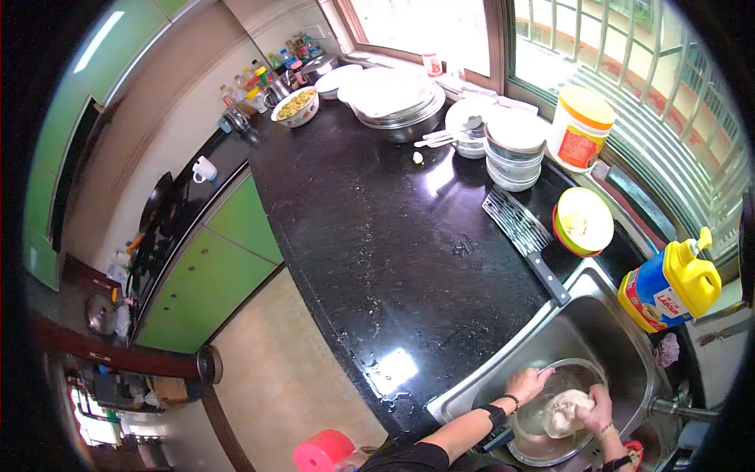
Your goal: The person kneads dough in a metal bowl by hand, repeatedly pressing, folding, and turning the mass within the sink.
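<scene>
In the sink (629, 346), a clear round bowl (543, 456) sits beneath both of my hands. My left hand (528, 386) grips the bowl's rim on its left side, thumb toward the far edge; a dark watch and a beaded bracelet are on that wrist. Inside the bowl, my right hand (599, 410) is closed on a soft, whitish lump (563, 412), whose kind I cannot tell. Just behind the sink, a slotted cleaver (517, 223) lies with its black handle (548, 280) reaching the sink's edge.
A yellow detergent jug (668, 285) stands right of the sink. Nested yellow and red bowls (583, 220), stacked steel bowls (513, 149) and a white tub (580, 128) line the window side. A faucet (680, 409) projects at right. A red stool-like object (324, 451) stands below the counter.
</scene>
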{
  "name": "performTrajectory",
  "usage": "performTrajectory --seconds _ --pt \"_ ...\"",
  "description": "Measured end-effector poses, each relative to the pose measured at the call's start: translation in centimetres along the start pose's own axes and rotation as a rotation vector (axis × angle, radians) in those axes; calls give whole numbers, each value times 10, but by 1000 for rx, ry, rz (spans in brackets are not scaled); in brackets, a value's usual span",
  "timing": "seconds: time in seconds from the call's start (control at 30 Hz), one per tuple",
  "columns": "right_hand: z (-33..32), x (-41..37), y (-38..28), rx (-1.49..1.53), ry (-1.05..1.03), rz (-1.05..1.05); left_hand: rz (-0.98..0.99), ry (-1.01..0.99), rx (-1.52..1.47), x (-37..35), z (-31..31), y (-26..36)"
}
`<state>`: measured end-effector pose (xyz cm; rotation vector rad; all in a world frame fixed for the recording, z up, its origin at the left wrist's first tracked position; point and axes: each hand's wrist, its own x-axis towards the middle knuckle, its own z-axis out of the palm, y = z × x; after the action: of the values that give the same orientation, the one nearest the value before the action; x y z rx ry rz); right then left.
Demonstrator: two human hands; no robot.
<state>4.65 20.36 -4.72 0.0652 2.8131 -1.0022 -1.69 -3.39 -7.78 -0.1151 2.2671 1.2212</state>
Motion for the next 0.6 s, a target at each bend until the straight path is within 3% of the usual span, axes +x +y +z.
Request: performTrajectory --seconds 0.2,0.27,0.37,0.5,0.6 --pt "-2 -57 -71 -206 -99 -203 10 -67 -59 10 18 -13" --pt "2 -78 -69 -254 -210 -139 -7 -46 45 13 25 -17" --pt "11 -83 -89 -271 -127 -74 -22 -19 -37 3 6 6" --pt "50 -70 -81 -385 85 -33 35 39 99 9 11 -3" --pt "65 -62 -70 -374 54 -85 41 53 102 12 14 -7"
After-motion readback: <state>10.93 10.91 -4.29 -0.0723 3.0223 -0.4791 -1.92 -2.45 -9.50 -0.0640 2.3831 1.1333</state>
